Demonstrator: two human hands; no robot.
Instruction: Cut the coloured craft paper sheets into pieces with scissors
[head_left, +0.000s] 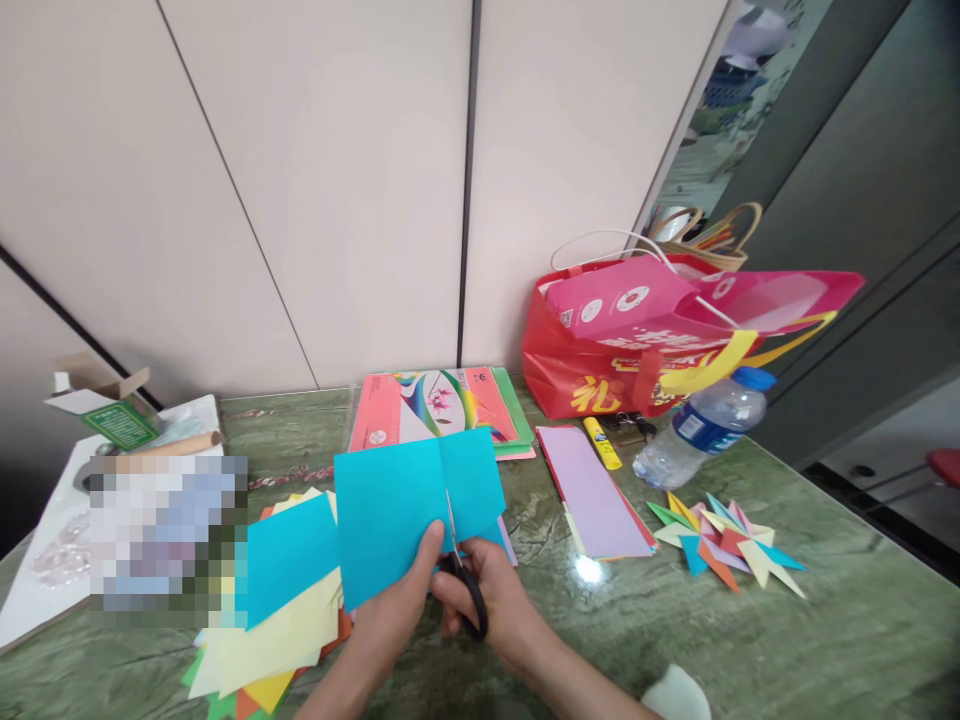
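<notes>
A blue paper sheet (386, 500) is held up over the table, with my left hand (405, 610) closed on its lower edge, thumb on top. In my right hand (499, 600) are black-handled scissors (474, 600), whose blades lie in a cut running up the sheet. The part right of the cut hangs slightly apart at the lower end. Left of the sheet, another blue sheet (289, 555) lies on a pile of coloured papers (281, 635). Lilac paper strips (596, 490) lie to the right, beside a yellow glue stick (602, 443).
Folded paper stars (727, 540) lie at the right on the green marbled table (847, 630). Behind them are a water bottle (705, 425) and a red bag (592, 350). A paper pack (442, 405) lies at the back, a green box (120, 415) at the left.
</notes>
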